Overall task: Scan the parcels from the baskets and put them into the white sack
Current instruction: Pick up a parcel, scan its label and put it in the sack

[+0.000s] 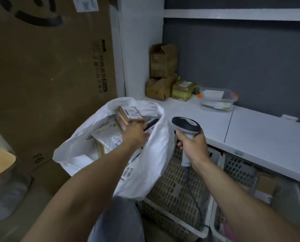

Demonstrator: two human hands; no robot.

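The left hand (135,135) is set inside the open mouth of the white sack (152,159), its fingers curled on a dark flat parcel (151,123); the parcel is held low over the load, it is judged, so that it can be laid rather than dropped; beneath it a labelled brown box (130,114) and a white mailer (106,135) are already lodged in the sack. The scanner (186,124) is gripped by its handle in the right hand (192,146), the fingers wrapped round it; it is held upright just beside the sack's rim and clear of the mouth, presumably so that the next label can be read without a change of grip; its cable (192,187) is hung down in front of the beige basket (170,193). That basket and a white basket (240,169) are stowed under the bench (259,133), with the sack just beside them for a short transfer; what is left in them cannot be made out. Cardboard boxes (163,67) and a clear tub (217,102) are set at the back of the bench, well apart from the work.
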